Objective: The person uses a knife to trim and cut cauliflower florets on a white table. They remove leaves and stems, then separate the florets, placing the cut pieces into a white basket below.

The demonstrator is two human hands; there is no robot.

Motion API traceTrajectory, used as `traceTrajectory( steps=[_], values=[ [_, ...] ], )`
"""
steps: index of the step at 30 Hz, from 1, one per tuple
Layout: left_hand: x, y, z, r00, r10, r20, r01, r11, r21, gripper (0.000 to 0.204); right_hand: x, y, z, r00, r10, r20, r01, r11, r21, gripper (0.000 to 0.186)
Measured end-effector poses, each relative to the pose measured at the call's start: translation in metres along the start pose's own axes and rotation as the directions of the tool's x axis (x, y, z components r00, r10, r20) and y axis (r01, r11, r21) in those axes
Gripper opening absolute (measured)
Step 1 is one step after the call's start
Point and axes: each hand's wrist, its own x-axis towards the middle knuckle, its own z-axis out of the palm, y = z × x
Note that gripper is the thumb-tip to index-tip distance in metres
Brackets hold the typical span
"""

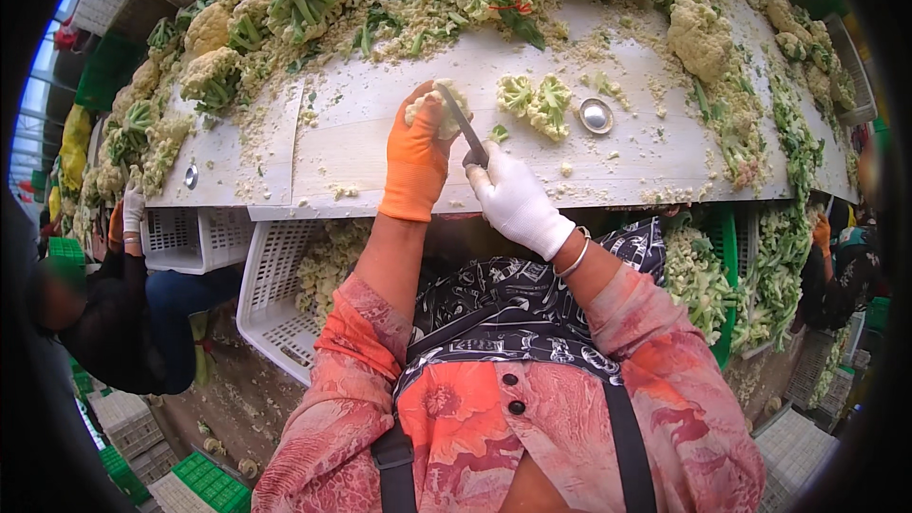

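Orange-gloved, the left hand (pixel 416 166) has its fingers curled around a pale cauliflower piece (pixel 460 100), held over the near half of the worktop (pixel 342 142). The white-gloved right hand (pixel 518 204) grips a knife (pixel 477 146) by its handle, the blade slanting across the piece; whether it cuts in, I cannot tell. Just right of the knife lie two cut florets (pixel 546 106), and beside them a round metal dish (pixel 596 116). Crumbs scatter toward a heap of cauliflower heads (pixel 309 5) along the far side. Below the near edge, a white crate (pixel 275 294) stands left and a green crate (pixel 727 275) right, with cauliflower bits in or beside them. Farther left, a co-worker's gloved hand (pixel 134 204) reaches the worktop's edge.
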Motion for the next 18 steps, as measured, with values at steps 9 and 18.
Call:
traceTrajectory(
  steps=[9,18],
  values=[
    [-0.011,-0.004,-0.001,0.997,-0.08,-0.016,0.08,0.997,-0.013,0.047,0.009,-0.026,-0.019,0.857,0.334,0.392,-0.453,0.852,0.264,0.022],
    [0.004,0.018,-0.028,0.973,-0.229,0.036,0.217,0.845,-0.488,0.037,0.006,-0.023,-0.017,0.73,0.193,0.656,-0.633,0.554,0.541,0.02]
  ],
)
